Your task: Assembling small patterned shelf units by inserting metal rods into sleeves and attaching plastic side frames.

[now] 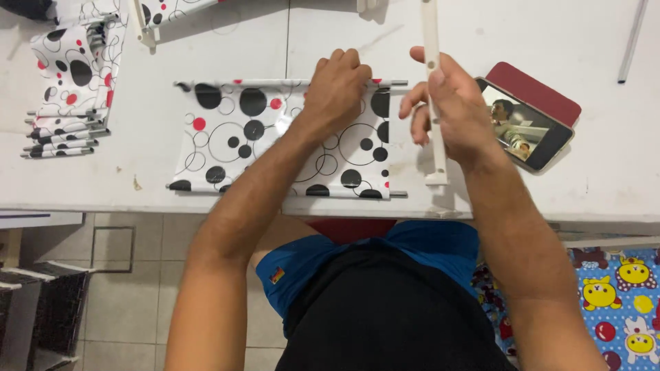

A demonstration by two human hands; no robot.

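Plastic sheet (pixel 275 141) is limp, slippery; your left hand (pixel 337 86) presses its top rod (pixel 392 83), right hand (pixel 454 110) fingers pinching a stiff white bar (pixel 433 89).

On the white table (pixel 522 185) lies a patterned sheet (pixel 240 137) — white with black and red circles — stretched between two thin rods. The left hand (pixel 337 86) presses its upper rod (pixel 395 83). At three o'clock from it, the right hand (pixel 450 103) grips an upright white plastic bar (pixel 433 41). Further toward three o'clock rests a phone (pixel 526 130) on a red case; at nine o'clock — a stack of similar sheets (pixel 69 82).
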